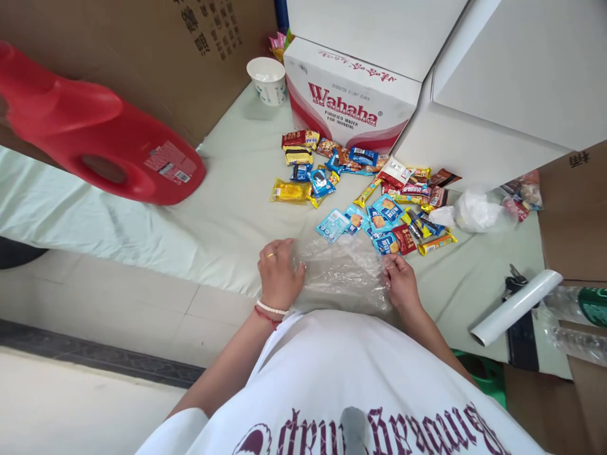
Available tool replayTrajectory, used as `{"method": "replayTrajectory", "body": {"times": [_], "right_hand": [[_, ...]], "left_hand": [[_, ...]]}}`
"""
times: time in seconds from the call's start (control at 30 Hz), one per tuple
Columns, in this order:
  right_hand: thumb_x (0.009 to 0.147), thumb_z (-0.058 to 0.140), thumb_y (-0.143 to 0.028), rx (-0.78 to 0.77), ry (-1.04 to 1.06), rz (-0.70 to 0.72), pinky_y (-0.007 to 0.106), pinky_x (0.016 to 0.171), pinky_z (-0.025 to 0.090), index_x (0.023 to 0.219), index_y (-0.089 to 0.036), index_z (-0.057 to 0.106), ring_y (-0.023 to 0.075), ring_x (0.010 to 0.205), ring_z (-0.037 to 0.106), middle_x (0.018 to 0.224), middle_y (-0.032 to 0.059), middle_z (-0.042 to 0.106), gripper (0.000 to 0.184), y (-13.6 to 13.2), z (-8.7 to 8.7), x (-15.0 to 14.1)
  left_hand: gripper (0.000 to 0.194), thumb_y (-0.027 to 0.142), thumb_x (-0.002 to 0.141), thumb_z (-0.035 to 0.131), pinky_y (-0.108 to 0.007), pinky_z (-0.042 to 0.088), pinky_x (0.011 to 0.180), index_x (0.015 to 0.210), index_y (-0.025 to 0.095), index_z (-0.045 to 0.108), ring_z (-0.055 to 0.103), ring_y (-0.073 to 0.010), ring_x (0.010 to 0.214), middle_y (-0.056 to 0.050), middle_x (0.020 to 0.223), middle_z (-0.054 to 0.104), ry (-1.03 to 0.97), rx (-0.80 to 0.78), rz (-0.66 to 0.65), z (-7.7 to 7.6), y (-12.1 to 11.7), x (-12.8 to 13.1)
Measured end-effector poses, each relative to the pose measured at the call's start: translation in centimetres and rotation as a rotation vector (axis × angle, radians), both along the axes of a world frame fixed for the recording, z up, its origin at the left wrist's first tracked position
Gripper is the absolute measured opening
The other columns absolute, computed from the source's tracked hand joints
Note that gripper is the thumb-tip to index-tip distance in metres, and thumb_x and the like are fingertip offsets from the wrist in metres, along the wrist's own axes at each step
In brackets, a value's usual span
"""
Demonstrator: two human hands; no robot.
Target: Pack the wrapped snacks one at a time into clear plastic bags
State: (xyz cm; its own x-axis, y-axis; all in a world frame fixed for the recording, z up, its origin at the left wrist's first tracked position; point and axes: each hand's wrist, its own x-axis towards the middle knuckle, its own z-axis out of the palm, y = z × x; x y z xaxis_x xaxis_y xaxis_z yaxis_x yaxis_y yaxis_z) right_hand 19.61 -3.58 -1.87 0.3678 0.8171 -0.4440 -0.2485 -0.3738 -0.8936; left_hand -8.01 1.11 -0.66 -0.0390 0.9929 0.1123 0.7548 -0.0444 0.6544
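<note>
A clear, thin plastic bag (344,273) stretches flat between my hands at the table's front edge, close to my shirt. My left hand (281,275) has its fingers closed on the bag's left edge; a ring and two bracelets are on it. At the opposite side, my right hand (401,281) pinches the bag's right edge between thumb and fingers. Just beyond the bag lie blue snack packets (385,213), a pale blue packet (333,225) and a dark red packet (404,239). Farther back are a yellow packet (290,191) and several small wrapped snacks (321,182).
A Wahaha water carton (351,101) and white boxes (502,82) stand behind the snacks. To the left are a red jug (109,139) and a paper cup (268,81). On the right are a crumpled clear bag (484,212), a white roll (516,308) and plastic bottles (576,306).
</note>
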Motion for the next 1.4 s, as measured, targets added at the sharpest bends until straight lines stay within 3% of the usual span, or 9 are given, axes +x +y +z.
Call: {"method": "replayTrajectory", "body": {"times": [0.13,0.2,0.3,0.43,0.7,0.9,1.1,1.27,1.4], "right_hand": [[0.081,0.071,-0.054,0.043,-0.160,0.099,0.024,0.044,0.026,0.088,-0.022,0.060,0.0089,0.046,0.033,0.057,-0.0088,0.043,0.035,-0.1,-0.1,0.3],[0.084,0.068,-0.054,0.051,-0.234,0.151,0.025,0.046,0.027,0.091,-0.023,0.061,0.0103,0.047,0.033,0.058,-0.0083,0.043,0.033,-0.3,0.0,0.5],[0.087,0.064,-0.053,0.073,-0.377,0.220,0.026,0.050,0.031,0.094,-0.023,0.063,0.0125,0.052,0.037,0.061,-0.0062,0.046,0.031,-0.8,0.3,1.0],[0.088,0.065,-0.051,0.072,-0.401,0.186,0.026,0.052,0.032,0.092,-0.022,0.064,0.0132,0.055,0.040,0.061,-0.0053,0.047,0.029,-2.0,0.5,1.9],[0.080,0.071,-0.058,-0.034,-0.163,0.022,0.026,0.043,0.026,0.089,-0.023,0.059,0.0110,0.045,0.033,0.056,-0.0080,0.044,0.038,-3.2,0.4,2.6],[0.083,0.068,-0.058,-0.076,-0.166,0.055,0.024,0.040,0.023,0.092,-0.023,0.060,0.0100,0.043,0.033,0.057,-0.0078,0.047,0.037,-2.5,0.3,2.5],[0.085,0.064,-0.053,-0.060,-0.254,0.080,0.025,0.040,0.026,0.084,-0.025,0.054,0.0107,0.042,0.036,0.058,-0.0072,0.049,0.030,-2.7,0.0,2.1],[0.082,0.063,-0.060,-0.165,-0.425,0.251,0.027,0.044,0.032,0.090,-0.023,0.062,0.0138,0.043,0.040,0.053,-0.0056,0.052,0.038,-2.8,0.2,5.8],[0.082,0.063,-0.054,-0.124,-0.949,0.231,0.033,0.060,0.044,0.087,-0.021,0.069,0.0205,0.060,0.057,0.068,0.0039,0.066,0.034,1.4,4.0,9.3]], "left_hand": [[0.078,0.045,0.082,0.070,-0.059,0.018,0.123,0.149,0.018,0.042,0.028,-0.0406,0.152,-0.020,0.153,0.048,0.179,0.072,-0.299,1.3,1.0,1.6],[0.085,0.055,0.082,0.070,-0.059,0.019,0.121,0.151,0.015,0.039,0.037,-0.0411,0.147,-0.022,0.148,0.053,0.148,0.051,-0.356,1.2,2.3,3.2],[0.073,0.058,0.082,0.070,-0.048,0.042,0.103,0.137,0.013,0.053,0.065,-0.0342,0.109,-0.015,0.105,0.072,0.023,-0.066,-0.360,-0.1,4.5,5.0],[0.025,0.046,0.086,0.065,-0.029,0.039,0.065,0.084,0.021,0.065,0.055,-0.0184,0.060,0.002,0.058,0.054,-0.142,-0.202,-0.365,-2.1,5.3,5.5],[0.031,0.047,0.100,0.043,-0.025,0.037,0.062,0.084,0.023,0.052,0.042,-0.0131,0.060,0.006,0.063,0.042,-0.473,-0.056,0.024,-2.6,2.8,4.0],[0.032,0.038,0.086,0.064,-0.044,0.045,0.094,0.109,0.017,0.059,0.059,-0.0271,0.100,-0.011,0.100,0.062,-0.130,0.246,0.187,-2.3,2.0,2.8],[0.016,0.025,0.092,0.059,-0.054,0.032,0.115,0.102,0.026,0.071,0.062,-0.0285,0.123,-0.010,0.107,0.074,0.117,0.244,-0.468,-2.7,-0.7,2.3],[0.051,0.050,0.095,0.058,-0.074,0.003,0.121,0.139,0.026,0.060,0.043,-0.0366,0.146,-0.017,0.153,0.054,0.291,0.028,-0.555,-3.0,-0.1,1.1],[0.090,0.070,0.080,0.068,-0.078,-0.007,0.118,0.154,0.024,0.045,0.026,-0.0428,0.154,-0.018,0.167,0.031,0.347,-0.065,-0.623,-2.8,0.6,0.1]]}}
